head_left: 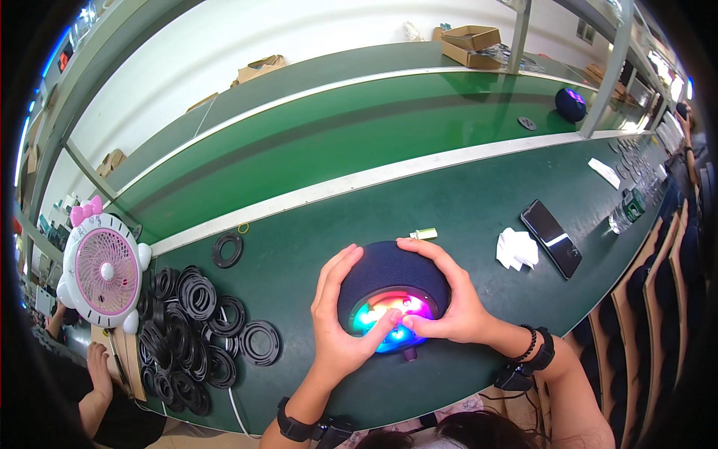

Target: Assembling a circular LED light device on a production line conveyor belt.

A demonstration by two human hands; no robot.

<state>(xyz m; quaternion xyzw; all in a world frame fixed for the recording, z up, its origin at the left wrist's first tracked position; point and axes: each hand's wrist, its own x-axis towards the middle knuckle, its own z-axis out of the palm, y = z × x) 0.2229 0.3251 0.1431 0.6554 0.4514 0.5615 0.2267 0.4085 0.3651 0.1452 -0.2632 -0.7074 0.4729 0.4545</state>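
Between my two hands sits a round, dark blue fabric-covered speaker [387,268], its panel glowing in rainbow colours toward me. My left hand [336,322] wraps its left side, the thumb lying on the lit panel. On the opposite side, my right hand [458,308] grips the speaker in the same way, its thumb tip close to the left one. A small dark knob or plug [409,355] shows below the panel. Just beyond the speaker lies a small green-and-white item [424,233]. The speaker's underside is hidden.
Several black rings [183,329] are heaped at left beside a pink-and-white fan [107,269]. Crumpled tissue [517,248], a phone [551,238] and a bottle [627,212] lie at right. Another speaker [571,105] stands on the green conveyor belt [314,135]. Another person's hand [99,367] shows at far left.
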